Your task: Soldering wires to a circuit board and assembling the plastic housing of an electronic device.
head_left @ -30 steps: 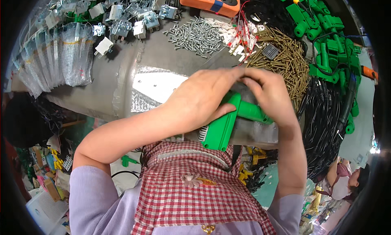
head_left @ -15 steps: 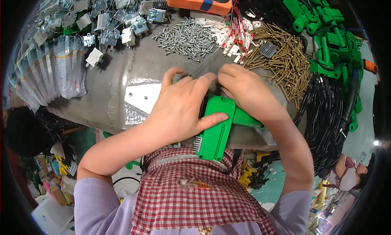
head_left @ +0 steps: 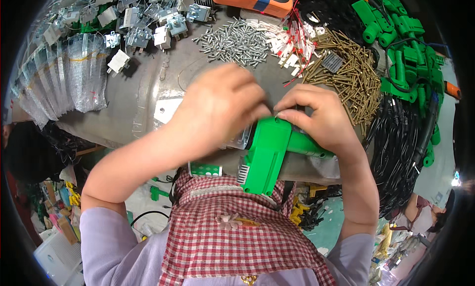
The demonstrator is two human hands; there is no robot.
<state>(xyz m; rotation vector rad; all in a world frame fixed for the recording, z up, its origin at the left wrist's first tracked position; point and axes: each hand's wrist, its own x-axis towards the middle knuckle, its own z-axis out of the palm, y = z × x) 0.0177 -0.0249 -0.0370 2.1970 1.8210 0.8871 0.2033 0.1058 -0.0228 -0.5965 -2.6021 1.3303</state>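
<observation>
A green pistol-shaped plastic housing [head_left: 267,159] lies at the table's near edge, its handle pointing right. Metal fins show on its lower left side. My right hand [head_left: 319,115] is at the housing's upper end, thumb and forefinger pinched over a corner hole; whatever is between the fingertips is too small to make out. Left of it my left hand [head_left: 222,100] hovers over the table, smeared by motion, so its grip cannot be read. Beneath that forearm lies a white plate [head_left: 167,110], partly hidden, on clear bubble wrap.
Behind my hands are heaps of silver screws [head_left: 235,43], brass-coloured long screws [head_left: 349,70] and white connectors with red wires [head_left: 294,41]. An orange meter [head_left: 255,1] stands beyond. Metal-and-white parts [head_left: 118,62] and bubble bags [head_left: 86,83] lie left; black cables [head_left: 396,147] and green housings [head_left: 403,63] right.
My left hand has let go of the green housing and moved up, now blurred. My right hand has come down onto the housing's upper corner. The whole view has shifted slightly.
</observation>
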